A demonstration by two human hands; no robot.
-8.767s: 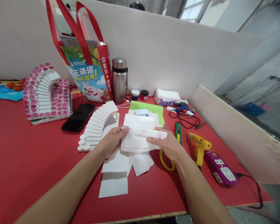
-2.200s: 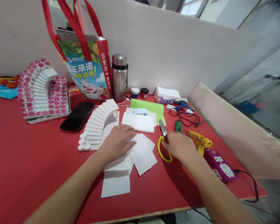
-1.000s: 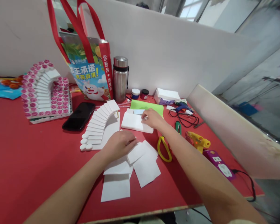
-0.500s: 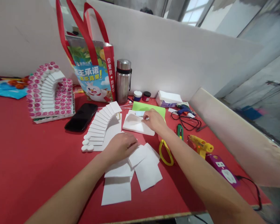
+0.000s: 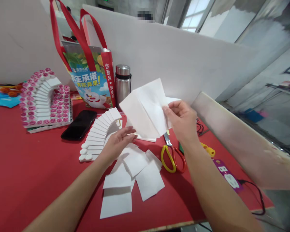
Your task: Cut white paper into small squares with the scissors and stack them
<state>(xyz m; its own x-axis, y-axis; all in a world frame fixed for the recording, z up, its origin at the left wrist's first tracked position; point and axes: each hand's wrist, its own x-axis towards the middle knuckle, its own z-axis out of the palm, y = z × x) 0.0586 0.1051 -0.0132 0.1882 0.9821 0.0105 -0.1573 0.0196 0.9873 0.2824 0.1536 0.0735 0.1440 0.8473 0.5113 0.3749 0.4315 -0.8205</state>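
Note:
My right hand (image 5: pixel 182 120) is raised above the red table (image 5: pixel 26 167) and pinches a large white sheet (image 5: pixel 145 109) by its right edge, holding it up in the air. My left hand (image 5: pixel 117 141) hovers just under the sheet's lower left corner with fingers spread, over several cut white paper squares (image 5: pixel 132 175) spread on the table. A stack of white sheets (image 5: pixel 147 138) lies mostly hidden behind the lifted one. Yellow and red handled scissors (image 5: pixel 170 156) lie on the table below my right wrist.
A white foam stair model (image 5: pixel 100 133) and a black phone (image 5: pixel 78 125) lie left of my hands. A pink-dotted arch model (image 5: pixel 44 96), a red-handled bag (image 5: pixel 90 77) and a steel flask (image 5: pixel 122 83) stand at the back. A purple power strip (image 5: pixel 226 175) sits right.
My right hand has lifted one white sheet off the stack and raised it into the air. My left hand has come off the paper squares and opened toward the sheet.

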